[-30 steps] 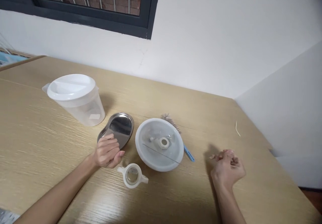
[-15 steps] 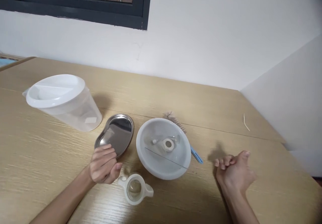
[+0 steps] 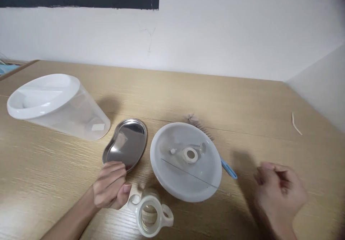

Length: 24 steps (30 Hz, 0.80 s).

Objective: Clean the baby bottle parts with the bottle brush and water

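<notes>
My left hand [image 3: 111,185] is curled into a fist just in front of the steel kidney dish [image 3: 126,143], with nothing visible in it. My right hand [image 3: 280,191], slightly blurred, hovers over the table's right side with fingers folded in, and nothing shows in it. Between them is a white bowl [image 3: 185,193] holding a white ring [image 3: 190,155] and small clear pieces. A thin dark rod [image 3: 188,172] lies across the bowl. In front stands a glass vessel with a two-handled, cream-coloured collar [image 3: 149,216].
A tall translucent pitcher [image 3: 81,118] with a white rim is at the left. Behind the bowl lies a bristle brush with a blue handle [image 3: 229,169]. A short pale strip [image 3: 296,124] rests at the far right. The white wall [image 3: 215,35] borders the table's back.
My view has tilted down and come closer. My right hand has turned, its thumb folding in over the fingers. My left hand stays a fist near the dish.
</notes>
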Available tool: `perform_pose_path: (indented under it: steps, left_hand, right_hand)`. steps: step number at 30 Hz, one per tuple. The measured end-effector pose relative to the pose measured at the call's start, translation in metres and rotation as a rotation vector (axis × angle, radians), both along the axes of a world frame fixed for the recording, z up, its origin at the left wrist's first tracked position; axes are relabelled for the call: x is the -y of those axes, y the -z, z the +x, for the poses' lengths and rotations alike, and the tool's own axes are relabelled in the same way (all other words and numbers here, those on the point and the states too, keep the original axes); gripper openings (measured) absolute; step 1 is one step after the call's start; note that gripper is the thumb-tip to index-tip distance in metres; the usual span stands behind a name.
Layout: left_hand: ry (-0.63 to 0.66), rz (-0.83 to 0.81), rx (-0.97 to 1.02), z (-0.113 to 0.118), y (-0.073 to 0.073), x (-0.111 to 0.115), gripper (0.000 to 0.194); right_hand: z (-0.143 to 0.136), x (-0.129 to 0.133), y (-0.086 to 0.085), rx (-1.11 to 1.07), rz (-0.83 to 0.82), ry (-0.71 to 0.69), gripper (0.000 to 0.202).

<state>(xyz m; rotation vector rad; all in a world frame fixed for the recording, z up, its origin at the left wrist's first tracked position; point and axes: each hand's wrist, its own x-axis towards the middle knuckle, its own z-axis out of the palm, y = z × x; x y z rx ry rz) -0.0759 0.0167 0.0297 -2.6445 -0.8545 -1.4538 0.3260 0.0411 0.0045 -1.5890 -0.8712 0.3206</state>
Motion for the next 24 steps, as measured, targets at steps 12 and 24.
perform_pose_path:
  steps: [12, 24]
  left_hand:
    - [0.017, -0.071, -0.01, -0.005, 0.002, 0.002, 0.033]
    - [0.004, 0.016, -0.03, -0.003, -0.002, -0.006, 0.033]
  right_hand:
    - [0.003, 0.001, 0.022, 0.737, -0.313, -0.32, 0.057]
    - [0.004, 0.005, 0.028, 0.769, -0.231, -0.495, 0.051]
